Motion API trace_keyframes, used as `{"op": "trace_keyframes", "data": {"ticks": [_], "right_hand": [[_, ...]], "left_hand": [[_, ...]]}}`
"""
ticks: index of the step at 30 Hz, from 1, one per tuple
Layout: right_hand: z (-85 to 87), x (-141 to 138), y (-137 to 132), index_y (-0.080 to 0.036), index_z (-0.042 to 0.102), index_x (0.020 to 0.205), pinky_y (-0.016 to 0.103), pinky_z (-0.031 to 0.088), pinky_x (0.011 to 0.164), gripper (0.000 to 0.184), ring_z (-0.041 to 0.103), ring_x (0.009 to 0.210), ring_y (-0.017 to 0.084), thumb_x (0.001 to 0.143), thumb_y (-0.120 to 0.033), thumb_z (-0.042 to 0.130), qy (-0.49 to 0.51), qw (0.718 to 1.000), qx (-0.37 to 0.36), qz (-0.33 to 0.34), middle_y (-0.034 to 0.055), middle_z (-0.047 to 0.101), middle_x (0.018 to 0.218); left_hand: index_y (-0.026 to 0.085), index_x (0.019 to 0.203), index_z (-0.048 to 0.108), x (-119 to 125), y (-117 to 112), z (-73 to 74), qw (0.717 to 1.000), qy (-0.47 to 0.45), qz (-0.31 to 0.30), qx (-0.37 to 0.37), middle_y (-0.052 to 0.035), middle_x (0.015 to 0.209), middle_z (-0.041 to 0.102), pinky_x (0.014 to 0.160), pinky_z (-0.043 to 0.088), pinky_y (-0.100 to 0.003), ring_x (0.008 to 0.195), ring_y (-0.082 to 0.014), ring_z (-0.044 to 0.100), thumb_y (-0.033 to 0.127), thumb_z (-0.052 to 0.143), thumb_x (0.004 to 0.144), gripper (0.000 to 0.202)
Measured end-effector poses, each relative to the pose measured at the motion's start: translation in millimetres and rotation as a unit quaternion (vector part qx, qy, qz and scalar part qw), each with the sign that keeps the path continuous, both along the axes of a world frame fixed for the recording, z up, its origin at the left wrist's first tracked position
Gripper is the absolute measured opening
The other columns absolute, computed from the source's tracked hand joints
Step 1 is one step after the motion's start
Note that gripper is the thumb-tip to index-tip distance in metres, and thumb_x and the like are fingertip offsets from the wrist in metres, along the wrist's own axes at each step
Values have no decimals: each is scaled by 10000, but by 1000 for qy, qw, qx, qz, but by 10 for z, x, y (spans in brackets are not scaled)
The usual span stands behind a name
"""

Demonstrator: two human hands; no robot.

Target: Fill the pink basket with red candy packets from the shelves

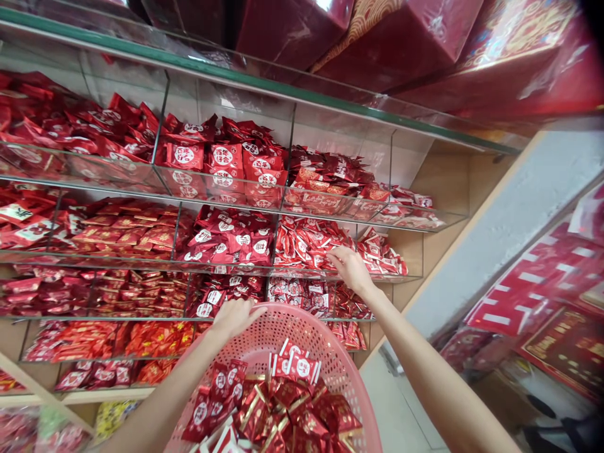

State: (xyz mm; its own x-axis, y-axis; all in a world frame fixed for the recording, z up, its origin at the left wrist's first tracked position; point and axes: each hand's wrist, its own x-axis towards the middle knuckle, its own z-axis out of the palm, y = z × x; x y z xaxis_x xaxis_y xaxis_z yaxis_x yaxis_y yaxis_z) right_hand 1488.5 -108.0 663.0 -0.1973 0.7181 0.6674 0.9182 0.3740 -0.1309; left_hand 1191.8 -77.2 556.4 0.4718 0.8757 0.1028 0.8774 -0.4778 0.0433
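Note:
My left hand [233, 319] is at the far left rim of a pink perforated plastic basket [344, 358], its fingers bent over the edge and its thumb lying along it. Inside the basket lie shiny red and gold wrapped packets [287, 409], dark red packets [219, 387] with white ovals, and a small stack of white-and-red packets [296, 365]. Over the front panel of a shelf compartment reaches my right hand [350, 267]. Its fingertips are drawn together among small red-and-white packets [306, 242]; whatever they pinch is hidden.
Clear-walled shelf tiers hold red packets [224, 165] in divided compartments, with a glass shelf edge [264, 82] above. Large dark red boxes [401, 44] sit overhead. A wooden side panel [443, 251] ends the shelf at right, beside red goods [533, 277] along the wall.

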Motion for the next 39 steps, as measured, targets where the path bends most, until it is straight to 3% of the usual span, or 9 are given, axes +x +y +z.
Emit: {"op": "trace_keyframes", "data": {"ticks": [12,19,26,32,36,39], "right_hand": [[83,-10,-121,-185,618,880,304,430,779,257,565,827,179,857,-308,394,76,994,62,47,73,626,883],[75,-18,-190,-195,626,864,295,439,758,258,574,815,174,848,-327,405,136,989,42,46,61,630,868],[53,-93,-547,-206,628,853,321,440,785,232,573,840,178,833,-332,434,191,979,52,47,57,632,882],[-195,-242,-842,-209,629,847,308,443,764,206,570,824,172,824,-322,458,221,971,-34,82,55,626,885],[-375,-135,-681,-192,631,819,289,441,747,230,572,801,164,814,-353,467,248,959,-100,97,49,633,859],[-397,42,-480,-182,640,814,294,440,754,248,575,779,163,782,-386,503,282,945,-128,102,36,645,827]], "left_hand": [[156,876,608,40,21,66,1000,-6,11,-14,-134,816,651,709,414,-329,815,-248,605,665,95,748,734],[140,894,602,80,24,2,999,2,14,-28,-143,790,650,698,422,-351,793,-257,606,666,76,749,758],[141,905,603,156,5,77,1000,14,-8,-15,-149,809,645,715,422,-371,805,-260,600,669,38,743,789],[146,906,591,157,15,69,1000,24,-6,-17,-141,832,646,724,424,-345,814,-240,601,675,51,740,774],[142,898,593,158,44,48,999,27,-18,-12,-129,807,645,708,428,-337,802,-236,603,663,38,749,776],[141,873,597,167,67,30,999,24,-27,-7,-126,782,645,692,430,-338,782,-238,605,657,33,753,774]]}}
